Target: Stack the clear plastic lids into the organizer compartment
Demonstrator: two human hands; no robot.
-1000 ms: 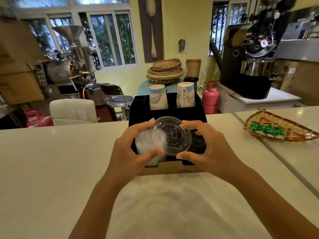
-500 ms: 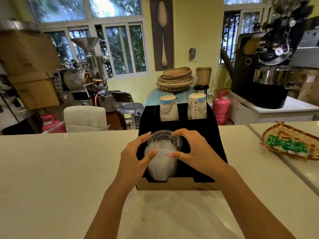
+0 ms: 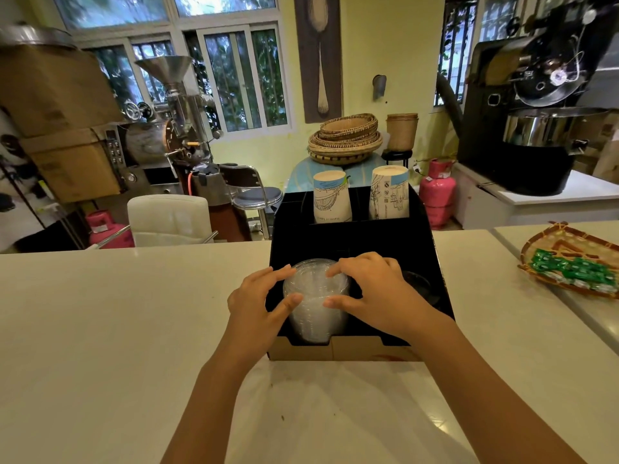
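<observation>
Lids [image 3: 316, 306]: clear stack, standing in the organizer's [image 3: 355, 242] front-left compartment on the desk [image 3: 100, 313].
Left hand [image 3: 258, 303]: grip pinching the stack's left side.
Right hand [image 3: 371, 289]: grip pinching its right side.
Cups [image 3: 331, 197]: we cannot read the print.

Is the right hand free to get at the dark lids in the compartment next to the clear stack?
Probably yes. The right hand pinches the clear lids, and the dark lids sit just right of it, open from above. It would have to let go first.
</observation>
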